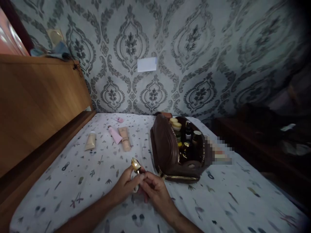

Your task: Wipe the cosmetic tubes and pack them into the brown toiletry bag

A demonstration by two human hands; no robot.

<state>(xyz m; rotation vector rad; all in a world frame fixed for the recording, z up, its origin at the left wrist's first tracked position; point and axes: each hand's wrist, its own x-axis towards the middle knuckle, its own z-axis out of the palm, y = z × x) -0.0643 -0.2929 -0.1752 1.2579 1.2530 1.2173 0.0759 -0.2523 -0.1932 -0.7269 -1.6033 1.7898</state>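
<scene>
My left hand [127, 181] is closed around a small gold-topped bottle [136, 164], held upright with its gold end up. Fingers cover its middle, and a pale part shows below them. From the other side, my right hand [155, 187] pinches at the same bottle with thumb and fingertips. Just beyond my right hand stands a brown cosmetic bag [164, 142], unzipped, with several jars and bottles inside. Among its contents are a cream-lidded jar [176, 126], a dark bottle [188, 129] and a shiny gold item [185, 149].
On the patterned sheet [97, 191] to the left lie a beige tube [90, 141], a pink tube [114, 134], a peach tube [124, 139] and a small pink tube [119, 119]. A wooden board [41, 106] edges the left side. The patterned wall [153, 38] rises behind.
</scene>
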